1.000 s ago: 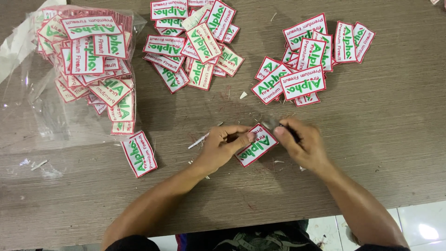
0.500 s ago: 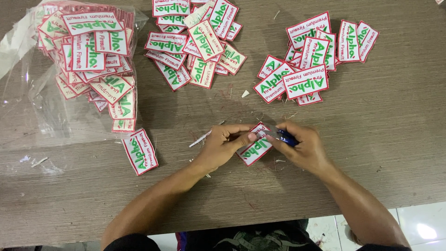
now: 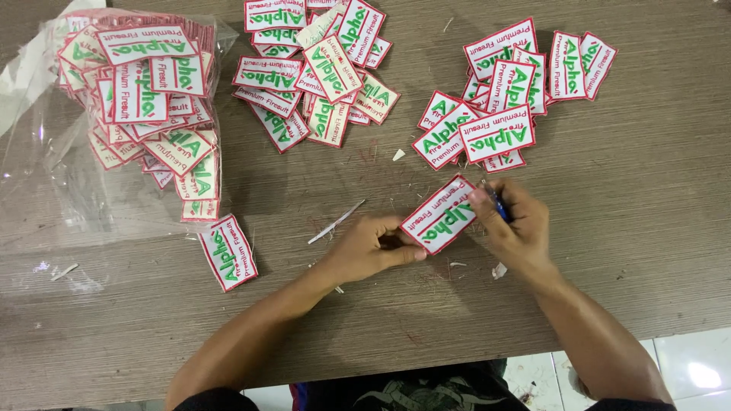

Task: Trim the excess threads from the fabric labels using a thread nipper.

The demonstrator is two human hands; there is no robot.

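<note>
A wooden table (image 3: 655,251) with a brown grain is seen from above, and a strip of white floor tiles (image 3: 685,373) is visible at its near edge. One embroidered patch (image 3: 442,215), white with a red border and green letters, is held over the table between the two hands. It is pinched at its near-left corner by the left hand (image 3: 365,250), with the thumb pressed on top and the other fingers folded under. The far-right edge of the patch is touched by the right hand (image 3: 518,224), whose fingers are closed around a small blue tool (image 3: 496,204); only a short part of the tool is seen, so its kind cannot be told for sure.

The work in hand appears to be trimming along the border of the patch. To do it well, the patch should be kept flat and tight by the pinching hand, and the tool should be led close to the red edge without entering the stitching.

Seen from the grip, a thin pale stick (image 3: 335,222) lies just to the left. A single patch (image 3: 228,252) lies further left, well apart. Beyond the hands, a loose heap of patches (image 3: 320,68) is spread, and a smaller group (image 3: 518,84) lies near the right hand. A clear plastic bag (image 3: 46,152) with many more patches is at the far left. Small offcuts (image 3: 499,270) are scattered about the hands.
</note>
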